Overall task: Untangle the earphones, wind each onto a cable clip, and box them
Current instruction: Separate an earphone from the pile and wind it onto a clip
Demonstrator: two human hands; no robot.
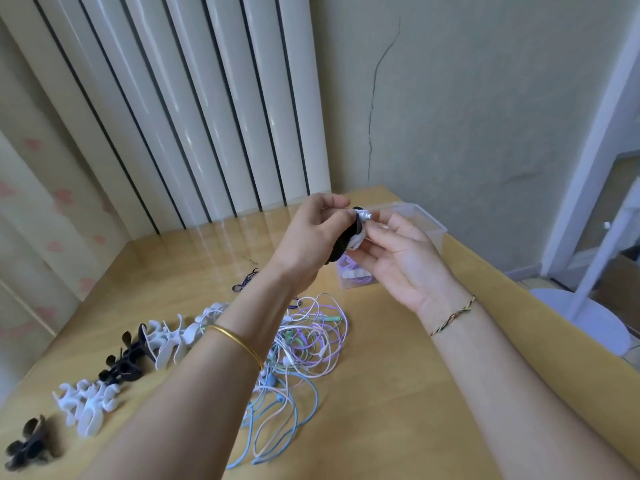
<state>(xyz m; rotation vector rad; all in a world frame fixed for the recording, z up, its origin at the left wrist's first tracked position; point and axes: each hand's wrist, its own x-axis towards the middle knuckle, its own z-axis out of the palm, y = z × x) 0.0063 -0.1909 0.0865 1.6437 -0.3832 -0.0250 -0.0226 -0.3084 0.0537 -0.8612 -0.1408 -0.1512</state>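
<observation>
Your left hand grips one black clip with one white earphone cable wound on it, held up above the table. Your right hand pinches the cable's end at the clip. One clear box sits just behind your hands, with one purple earphone inside. One tangle of earphones lies below your arms: purple, green, blue, peach, count unclear. Spare clips run in one row at left, four clusters, black, white, black, white; exact number unclear. One dark cable lies apart. The table is wooden, with a white radiator and a cracked wall behind it and one white stool at right.
</observation>
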